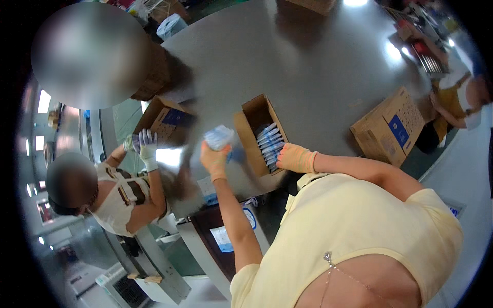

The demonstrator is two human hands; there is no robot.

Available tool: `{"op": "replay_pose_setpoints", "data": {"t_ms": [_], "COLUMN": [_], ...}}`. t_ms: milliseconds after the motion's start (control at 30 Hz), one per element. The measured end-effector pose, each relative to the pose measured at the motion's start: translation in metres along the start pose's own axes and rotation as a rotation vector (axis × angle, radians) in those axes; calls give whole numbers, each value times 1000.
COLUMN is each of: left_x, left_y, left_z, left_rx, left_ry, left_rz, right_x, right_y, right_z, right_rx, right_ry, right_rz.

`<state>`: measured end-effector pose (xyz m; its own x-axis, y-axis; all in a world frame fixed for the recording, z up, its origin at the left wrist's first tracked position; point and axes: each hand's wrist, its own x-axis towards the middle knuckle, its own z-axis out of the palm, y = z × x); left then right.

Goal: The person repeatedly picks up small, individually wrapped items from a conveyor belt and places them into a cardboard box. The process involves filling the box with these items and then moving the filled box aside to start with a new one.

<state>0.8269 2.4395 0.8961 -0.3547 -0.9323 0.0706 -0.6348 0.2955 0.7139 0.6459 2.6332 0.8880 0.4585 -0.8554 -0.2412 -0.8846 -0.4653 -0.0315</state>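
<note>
Left hand [214, 160] grips what looks like a blurred packet [219, 137]; right hand [295, 157] rests, grasp unclear, on box rim [255, 152].

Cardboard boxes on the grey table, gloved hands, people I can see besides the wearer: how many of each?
Cardboard boxes: 4, namely the open box of blue packets, the closed printed box, the box by the co-worker, one at the far edge
Gloved hands: 4, namely left hand, right hand, co-worker's pair
Other people: 2
Total: 10
</note>
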Motion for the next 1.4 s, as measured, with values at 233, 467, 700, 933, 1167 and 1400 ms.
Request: {"op": "replay_pose_setpoints", "data": {"t_ms": [233, 467, 700, 933, 1167, 1400], "left_x": [21, -14, -59, -87, -78, -88], "left_y": [82, 47, 23, 45, 132, 257], "left_z": [35, 82, 86, 96, 156, 250], "left_rx": [-712, 358, 33, -39, -29, -59], "left_ry": [-181, -35, 265, 162, -212, -756], "left_rz": [668, 131, 180, 138, 461, 806], "right_x": [1, -2, 13, -58, -271, -369], "right_y": [3, 2, 9, 95, 247, 116], "right_z": [6, 7, 24, 35, 66, 25], "right_rx": [22, 27, 61, 164, -251, 235], "right_ry": [13, 51, 130, 266, 450, 482], "right_rz": [-17, -4, 119, 652, 1678, 2119]}}
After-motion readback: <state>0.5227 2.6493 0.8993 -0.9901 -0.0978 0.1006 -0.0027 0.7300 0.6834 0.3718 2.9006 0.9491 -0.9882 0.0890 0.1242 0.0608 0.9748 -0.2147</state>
